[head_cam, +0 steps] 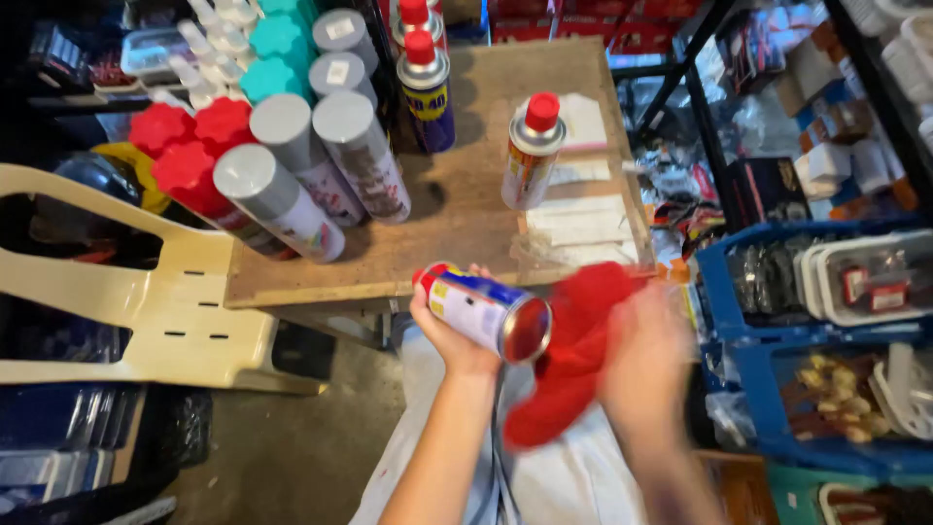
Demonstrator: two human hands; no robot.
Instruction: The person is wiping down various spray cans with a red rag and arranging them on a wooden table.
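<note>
The left hand (449, 335) grips a spray can (483, 309) lying sideways, its shiny base facing the camera. The right hand (646, 360), blurred, holds a red cloth (573, 360) against the can. Beyond, on the wooden table (466, 204), a red-capped can (532, 151) stands upright beside grey-capped cans (321, 165)

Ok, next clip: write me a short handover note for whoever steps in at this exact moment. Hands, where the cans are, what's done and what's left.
Left hand: gripping a spray can on its side, base toward the camera.
Right hand: blurred with motion, holding a red cloth against the can's base end.
On the wooden board: one red-capped can standing alone mid-board; two more red-capped cans at the back; grey-capped cans grouped at the left.
Done: cannot tell which standing cans have been wiped.
Left: the held can is not yet set down; it looks mid-wipe.
</note>
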